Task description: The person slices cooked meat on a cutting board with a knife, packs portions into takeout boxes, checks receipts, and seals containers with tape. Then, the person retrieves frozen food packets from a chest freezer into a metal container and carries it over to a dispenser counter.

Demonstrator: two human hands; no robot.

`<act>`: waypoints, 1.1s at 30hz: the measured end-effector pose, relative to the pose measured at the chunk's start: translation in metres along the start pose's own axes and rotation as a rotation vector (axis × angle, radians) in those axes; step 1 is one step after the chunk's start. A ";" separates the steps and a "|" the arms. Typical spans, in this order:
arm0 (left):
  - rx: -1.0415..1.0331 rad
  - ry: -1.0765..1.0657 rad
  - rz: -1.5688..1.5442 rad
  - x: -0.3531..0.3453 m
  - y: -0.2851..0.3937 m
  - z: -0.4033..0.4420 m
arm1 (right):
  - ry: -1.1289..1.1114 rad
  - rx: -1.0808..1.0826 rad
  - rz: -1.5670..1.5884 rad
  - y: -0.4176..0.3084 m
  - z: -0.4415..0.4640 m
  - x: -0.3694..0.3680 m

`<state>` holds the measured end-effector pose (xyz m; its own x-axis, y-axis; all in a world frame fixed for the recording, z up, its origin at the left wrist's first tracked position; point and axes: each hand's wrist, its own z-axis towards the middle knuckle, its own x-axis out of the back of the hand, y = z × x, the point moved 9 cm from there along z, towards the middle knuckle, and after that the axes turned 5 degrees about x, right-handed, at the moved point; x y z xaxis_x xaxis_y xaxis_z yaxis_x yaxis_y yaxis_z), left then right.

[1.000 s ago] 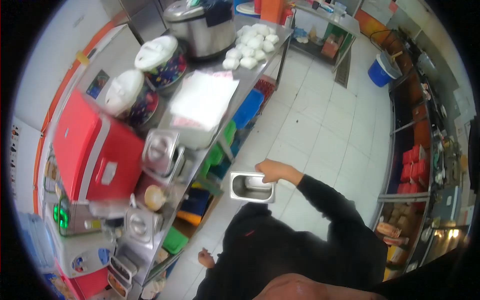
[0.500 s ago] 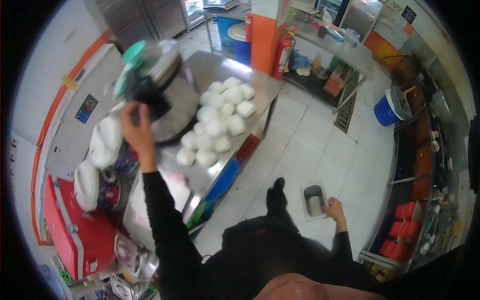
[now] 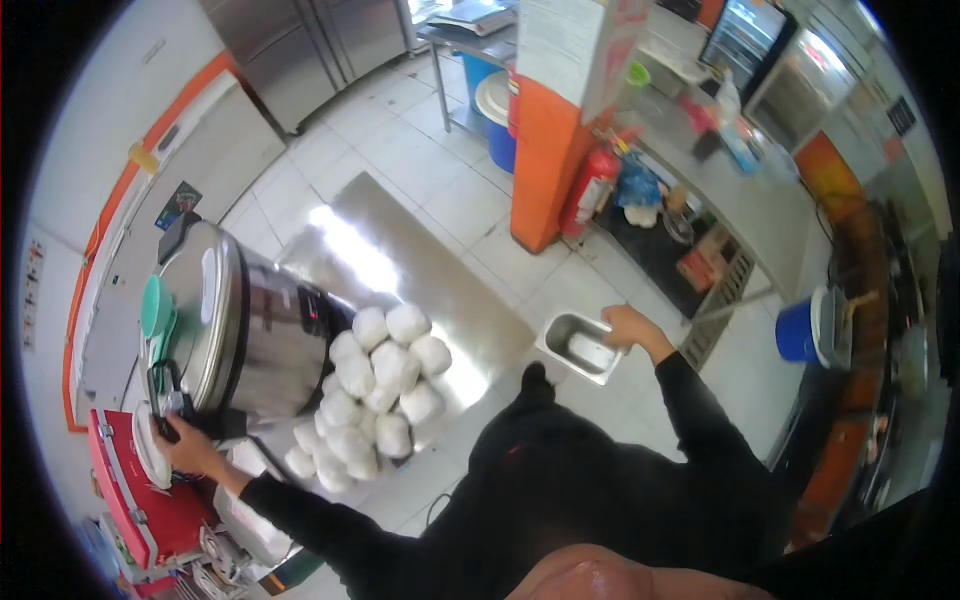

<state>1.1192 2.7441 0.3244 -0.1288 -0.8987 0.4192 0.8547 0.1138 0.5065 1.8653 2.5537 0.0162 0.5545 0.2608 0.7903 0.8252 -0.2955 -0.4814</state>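
My right hand (image 3: 630,330) grips the rim of a small rectangular steel pan (image 3: 583,348), tilted so that its inside shows. At the left, my left hand (image 3: 188,447) has its fingers curled at a black handle (image 3: 172,398) on the near side of a large steel electric cooker (image 3: 280,345). The fingertips are partly hidden there. The cooker's lid is down, with a mint-green scoop (image 3: 157,310) lying on it. Beside the cooker, several white round bundles (image 3: 395,368) are heaped on the steel table (image 3: 455,290).
A red cooler box (image 3: 130,500) stands below my left hand, near a white tray (image 3: 250,515). Ahead are an orange pillar (image 3: 545,180), a red fire extinguisher (image 3: 590,190) and another steel table (image 3: 740,200). A blue bucket (image 3: 797,330) stands at the right.
The view has turned and moved closer to the table. My left hand is now lower, by the cooker's near side. My right hand has raised the steel pan toward the table's corner.
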 end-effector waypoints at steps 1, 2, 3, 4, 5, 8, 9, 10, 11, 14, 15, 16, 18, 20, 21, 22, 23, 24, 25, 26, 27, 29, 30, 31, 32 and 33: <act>0.035 0.004 0.028 -0.003 -0.017 0.002 | 0.015 0.004 0.034 0.011 0.028 0.024; 0.072 -0.001 0.063 -0.010 -0.032 0.007 | 0.019 0.003 0.068 0.022 0.048 0.043; 0.104 0.025 0.167 -0.011 -0.027 0.006 | 0.008 -0.007 0.090 0.040 0.059 0.063; 0.125 0.029 0.291 -0.003 -0.023 0.007 | -0.026 -0.030 0.119 0.058 0.060 0.074; 0.234 -0.021 0.402 -0.006 -0.035 0.011 | -0.031 -0.104 0.162 0.080 0.067 0.089; 0.227 -0.022 0.462 -0.009 -0.039 0.019 | -0.073 -0.221 0.244 0.128 0.097 0.125; 0.221 -0.048 0.491 -0.010 -0.037 0.020 | -0.032 -0.168 0.195 0.149 0.120 0.130; 0.219 -0.081 0.525 -0.011 -0.032 0.017 | -0.114 -0.132 0.159 0.154 0.151 0.131; 0.196 -0.068 0.588 -0.009 -0.043 0.018 | -0.197 -0.097 0.117 0.148 0.185 0.133; 0.187 -0.088 0.465 -0.005 -0.056 0.018 | -0.257 0.473 -0.232 0.125 0.305 0.105; 0.145 -0.100 0.361 -0.005 -0.066 0.021 | -0.247 0.489 -0.216 0.098 0.339 0.112; 0.170 -0.114 0.358 -0.006 -0.058 0.017 | -0.227 0.507 -0.205 0.063 0.376 0.121; 0.078 -0.135 0.589 -0.007 -0.056 0.011 | -0.389 0.558 -0.210 0.023 0.459 0.108; 0.004 -0.083 0.723 0.000 -0.060 -0.005 | -0.394 0.562 -0.105 -0.026 0.532 0.123; 0.066 -0.097 0.577 0.005 -0.057 -0.010 | -0.458 0.506 -0.037 -0.040 0.568 0.129; 0.214 0.028 0.501 0.011 -0.027 -0.022 | -0.525 0.446 0.031 -0.048 0.604 0.136; 0.193 0.141 0.512 0.011 0.042 -0.041 | -0.509 0.460 -0.016 -0.048 0.644 0.140; 0.161 0.250 0.518 0.002 0.105 -0.053 | -0.487 0.469 -0.054 -0.042 0.686 0.142; 0.162 0.405 0.373 0.003 0.119 -0.069 | -0.508 0.471 -0.197 -0.030 0.723 0.140; 0.158 0.559 0.216 -0.001 0.124 -0.091 | -0.515 0.473 -0.344 -0.018 0.759 0.140; 0.227 0.649 0.189 -0.023 0.150 -0.114 | -0.389 0.498 -0.444 -0.003 0.786 0.145; 0.277 0.614 0.231 -0.074 0.170 -0.159 | -0.131 0.422 -0.449 0.035 0.814 0.154; 0.340 0.565 0.190 -0.114 0.178 -0.176 | -0.005 0.416 -0.319 0.056 0.822 0.157; 0.360 0.457 0.301 -0.156 0.190 -0.183 | -0.001 0.377 -0.388 0.058 0.825 0.155; 0.472 0.453 0.084 -0.195 0.184 -0.191 | 0.086 0.418 -0.353 0.058 0.827 0.155; 0.425 0.404 -0.103 -0.237 0.194 -0.183 | 0.122 0.328 -0.329 0.073 0.839 0.146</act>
<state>1.4073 2.9019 0.1853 0.0725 -0.9946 0.0746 0.5607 0.1025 0.8217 2.0972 3.3417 -0.2221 0.2577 0.1762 0.9500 0.9562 0.0950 -0.2770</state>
